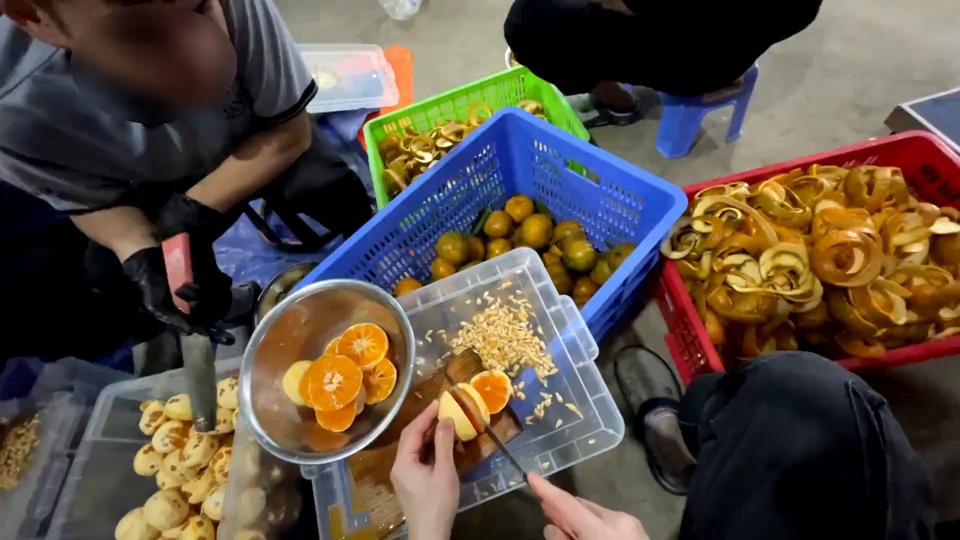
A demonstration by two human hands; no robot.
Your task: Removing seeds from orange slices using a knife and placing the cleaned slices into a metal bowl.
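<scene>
Head view, looking down. Left hand (427, 478) pinches one peeled, pale citrus fruit (458, 413) between curled fingers, pressing it onto a wooden cutting board (420, 440). Right hand (580, 515) closes narrowly on one thin knife (493, 447), whose blade runs up to the held fruit. Just beyond the fingertips lies one cut half (492, 389), flat orange face up, segments showing. Further beyond, a loose heap of pale seeds (505, 338) is strewn in the clear plastic tub (590, 415) that carries the board.

To the left of the grip sits one round, shiny steel bowl (268, 400) holding about four orange halves (335, 380), faces up. Left of and below the bowl, a second clear tub (95, 470) contains many peeled whole fruits (180, 470), knobbly and cream-coloured.

Well beyond the grip stand three perforated plastic crates: a blue crate (520, 170) with about a dozen unpeeled greenish-yellow fruits (530, 235), a green crate (450, 105) with peel, and, to the right, a red crate (900, 155) piled with curled spiral peels (830, 255).

A second person's two black-gloved hands (185, 280), beyond the bowl, grip a red-handled tool (180, 265).
</scene>
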